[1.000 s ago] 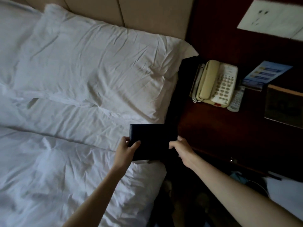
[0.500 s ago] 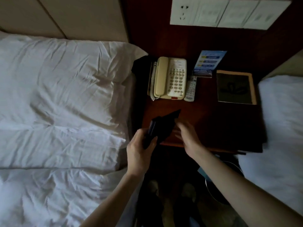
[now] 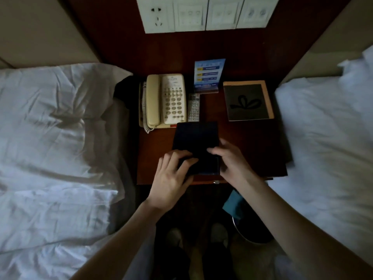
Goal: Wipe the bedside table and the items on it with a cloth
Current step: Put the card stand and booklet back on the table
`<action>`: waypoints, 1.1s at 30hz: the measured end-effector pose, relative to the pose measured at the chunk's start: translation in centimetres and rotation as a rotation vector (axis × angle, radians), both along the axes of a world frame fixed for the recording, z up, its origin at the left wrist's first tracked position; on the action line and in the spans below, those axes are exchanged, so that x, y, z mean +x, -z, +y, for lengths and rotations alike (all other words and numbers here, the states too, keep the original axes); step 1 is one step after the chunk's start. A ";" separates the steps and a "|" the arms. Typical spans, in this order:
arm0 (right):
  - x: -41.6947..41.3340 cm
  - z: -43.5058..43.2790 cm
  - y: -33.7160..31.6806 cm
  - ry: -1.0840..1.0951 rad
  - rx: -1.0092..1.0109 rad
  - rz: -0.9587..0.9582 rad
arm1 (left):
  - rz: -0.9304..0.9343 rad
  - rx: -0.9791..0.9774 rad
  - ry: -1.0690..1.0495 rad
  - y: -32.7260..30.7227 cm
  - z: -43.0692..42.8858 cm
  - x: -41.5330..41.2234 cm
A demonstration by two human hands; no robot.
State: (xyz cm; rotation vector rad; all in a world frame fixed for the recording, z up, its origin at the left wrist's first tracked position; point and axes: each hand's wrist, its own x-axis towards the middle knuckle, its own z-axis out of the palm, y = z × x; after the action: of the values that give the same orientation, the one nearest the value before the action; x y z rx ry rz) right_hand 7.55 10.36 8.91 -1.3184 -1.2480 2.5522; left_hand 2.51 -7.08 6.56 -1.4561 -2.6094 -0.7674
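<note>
- The table [image 3: 157, 150], dark red wood, stands at the middle of the view between two beds
- A dark flat case [image 3: 195, 136] lies on the table's 6 o'clock half, its near end close to the front edge; it looks opened or layered, but the light is too dim to tell which
- The left hand [image 3: 171, 178] comes in from 7 o'clock and grips the case at its near left corner, fingers bent over the top and thumb laid across it
- The right hand [image 3: 232, 164] comes in from 5 o'clock and holds the case's right edge, its curled fingertips on the top face
- The phone [image 3: 165, 101], cream with a coiled cord, sits at 11 o'clock of the case, its front edge just beside the case's far end
- A remote [image 3: 193, 107] lies at 12 o'clock of the case, touching the phone's right side
- A blue card [image 3: 209, 75] stands behind the remote at 12 o'clock
- A book [image 3: 248, 101] with a dark cover and tan border lies flat at 1 o'clock of the case, apart from it
- A white socket panel [image 3: 201, 13] is on the wall at 12 o'clock
- A pillow [image 3: 60, 93] lies at 9 o'clock, white bedding [image 3: 323, 128] at 3 o'clock
- Something teal [image 3: 232, 203] shows below the table's front edge, under the right wrist
</note>
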 end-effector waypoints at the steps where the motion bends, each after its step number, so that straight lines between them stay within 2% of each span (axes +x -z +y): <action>1: 0.2 0.8 0.3 0.014 -0.002 0.003 | -0.025 -0.013 -0.015 0.2 0.6 -0.1; 4: 0.7 3.8 1.5 0.062 0.033 -0.034 | -0.135 -0.040 -0.074 1.1 2.4 -0.6; 6: 0.8 5.8 2.3 0.087 0.076 -0.063 | -0.281 -0.013 -0.055 1.8 3.8 -0.9; 9: 0.6 8.6 3.0 0.121 0.113 -0.093 | -0.657 0.049 -0.021 2.8 6.3 -1.4; 13: 0.2 11.7 4.1 0.127 0.168 -0.099 | -1.156 0.162 -0.148 3.8 10.6 -1.5; 15: -0.2 12.9 4.6 0.108 0.191 -0.077 | -1.304 0.197 -0.217 4.3 12.6 -1.8; 19: -1.1 15.7 5.9 0.108 0.267 -0.081 | -1.369 0.190 -0.243 5.3 16.1 -2.7; 26: -2.6 19.6 9.0 0.054 0.479 -0.181 | -1.450 0.295 -0.325 6.7 21.5 -4.2; 29: -3.3 20.8 9.9 -0.036 0.477 -0.169 | -1.452 0.362 -0.394 7.5 23.7 -5.5; 33: -4.2 22.2 10.5 -0.038 0.483 -0.154 | -1.448 0.402 -0.447 8.6 26.3 -7.2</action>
State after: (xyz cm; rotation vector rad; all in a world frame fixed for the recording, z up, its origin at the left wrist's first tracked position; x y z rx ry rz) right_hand 3.34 32.54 -1.61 -1.3960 -1.7825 2.0028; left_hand -4.73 19.18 -2.03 0.0145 -2.8730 -2.7189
